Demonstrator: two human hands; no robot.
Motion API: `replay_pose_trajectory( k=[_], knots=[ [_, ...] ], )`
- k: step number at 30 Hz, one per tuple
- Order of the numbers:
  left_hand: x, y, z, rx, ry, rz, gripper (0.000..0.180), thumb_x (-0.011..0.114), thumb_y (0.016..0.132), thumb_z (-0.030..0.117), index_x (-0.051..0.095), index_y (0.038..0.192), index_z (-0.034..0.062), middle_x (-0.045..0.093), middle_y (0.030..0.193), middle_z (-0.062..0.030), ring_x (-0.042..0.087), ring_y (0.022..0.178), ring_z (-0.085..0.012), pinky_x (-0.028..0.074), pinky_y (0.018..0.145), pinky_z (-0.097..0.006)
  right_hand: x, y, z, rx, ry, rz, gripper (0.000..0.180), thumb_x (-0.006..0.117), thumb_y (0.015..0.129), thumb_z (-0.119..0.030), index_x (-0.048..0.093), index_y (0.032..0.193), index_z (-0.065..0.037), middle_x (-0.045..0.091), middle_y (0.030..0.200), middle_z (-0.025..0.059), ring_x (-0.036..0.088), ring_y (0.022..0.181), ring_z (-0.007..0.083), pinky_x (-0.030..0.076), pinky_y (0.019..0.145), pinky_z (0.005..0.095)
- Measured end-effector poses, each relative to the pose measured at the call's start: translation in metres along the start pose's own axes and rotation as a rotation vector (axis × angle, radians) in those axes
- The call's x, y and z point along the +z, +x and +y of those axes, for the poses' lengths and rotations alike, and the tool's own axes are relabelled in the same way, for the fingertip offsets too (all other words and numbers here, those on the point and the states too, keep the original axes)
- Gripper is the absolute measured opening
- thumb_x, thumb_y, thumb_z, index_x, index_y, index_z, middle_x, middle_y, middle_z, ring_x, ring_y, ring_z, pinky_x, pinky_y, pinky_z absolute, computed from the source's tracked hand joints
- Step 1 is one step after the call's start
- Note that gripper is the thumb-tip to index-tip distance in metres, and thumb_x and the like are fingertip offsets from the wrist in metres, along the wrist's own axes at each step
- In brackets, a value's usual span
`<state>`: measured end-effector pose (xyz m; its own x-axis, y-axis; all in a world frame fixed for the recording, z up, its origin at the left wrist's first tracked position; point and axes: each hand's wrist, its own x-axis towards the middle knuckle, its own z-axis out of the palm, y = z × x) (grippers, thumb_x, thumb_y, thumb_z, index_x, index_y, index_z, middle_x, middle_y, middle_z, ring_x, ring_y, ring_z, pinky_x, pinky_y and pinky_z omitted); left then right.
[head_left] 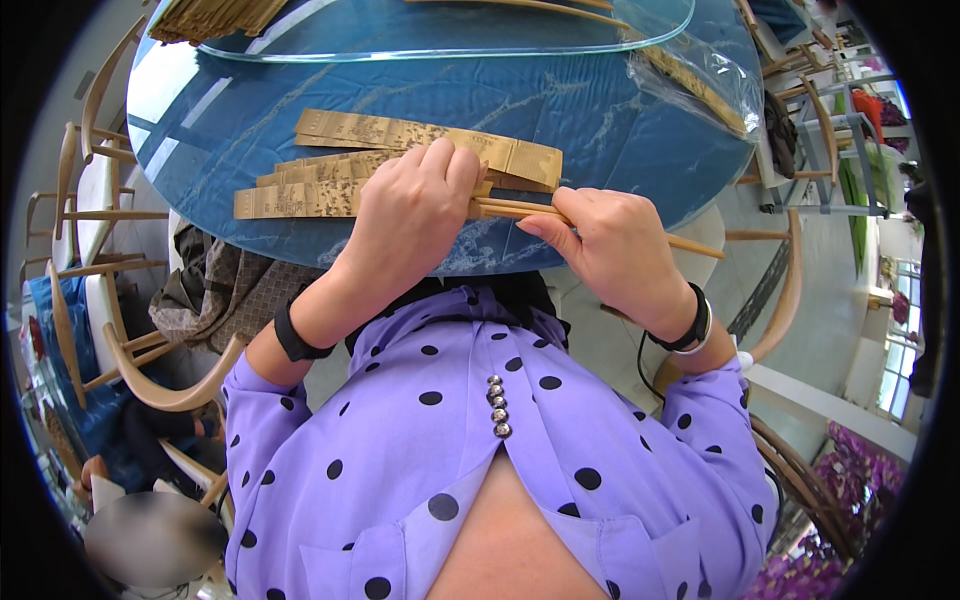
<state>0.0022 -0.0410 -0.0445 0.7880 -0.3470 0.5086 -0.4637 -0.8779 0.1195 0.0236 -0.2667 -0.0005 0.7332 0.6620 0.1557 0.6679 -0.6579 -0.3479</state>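
Near the worktop's (600, 110) front edge, left hand (405, 215) and right hand (610, 245) are both clamped on a bundle of bamboo slats (505, 208), whose thin strips could slip apart or off that edge.

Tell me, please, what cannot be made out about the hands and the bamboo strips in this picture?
- Head view: the left hand covers the middle of the bamboo strips.
- How the right hand grips the thin sticks: its fingers curl underneath.
- The stack at the top left is cut off by the edge.
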Motion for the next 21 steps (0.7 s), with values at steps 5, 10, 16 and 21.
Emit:
replay_pose_trajectory(
  k=[5,10,16,21],
  knots=[
    [-0.006,-0.003,0.005,-0.061,-0.166,-0.082,0.016,0.065,0.095,0.013,0.052,0.092,0.0046,0.055,0.084,-0.01,0.062,0.078,-0.0289,0.05,0.066,-0.041,0.004,0.008,0.003,-0.069,-0.033,0.032,0.051,0.066,0.096,-0.047,0.059,0.069,-0.004,0.06,0.062,0.0135,0.062,0.057,0.0308,0.047,0.051,0.0409],
    [-0.037,0.005,0.005,-0.089,-0.578,-0.135,0.017,0.056,0.102,0.013,0.054,0.098,-0.0026,0.055,0.09,-0.0169,0.06,0.085,-0.0375,0.049,0.072,-0.044,0.006,0.008,0.008,-0.057,-0.084,0.084,0.05,0.068,0.095,-0.047,0.06,0.069,-0.004,0.061,0.063,0.0133,0.063,0.058,0.0302,0.048,0.053,0.0403],
    [-0.034,0.008,-0.014,-0.165,-0.729,-0.264,0.01,0.059,0.098,0.006,0.061,0.097,-0.0043,0.055,0.089,-0.0162,0.059,0.082,-0.0367,0.048,0.073,-0.041,0.002,0.008,0.004,-0.097,-0.083,0.062,0.048,0.068,0.095,-0.046,0.06,0.07,-0.005,0.061,0.062,0.0118,0.064,0.059,0.029,0.049,0.054,0.0398],
    [-0.035,0.013,-0.006,-0.159,-0.65,-0.234,0.012,0.06,0.095,0.008,0.066,0.092,-0.0019,0.061,0.087,-0.0151,0.062,0.081,-0.0388,0.05,0.071,-0.046,0.004,0.009,0.005,-0.118,-0.071,0.019,0.043,0.07,0.094,-0.042,0.057,0.075,-0.005,0.059,0.066,0.0113,0.061,0.061,0.0305,0.045,0.053,0.0414]
  ],
)
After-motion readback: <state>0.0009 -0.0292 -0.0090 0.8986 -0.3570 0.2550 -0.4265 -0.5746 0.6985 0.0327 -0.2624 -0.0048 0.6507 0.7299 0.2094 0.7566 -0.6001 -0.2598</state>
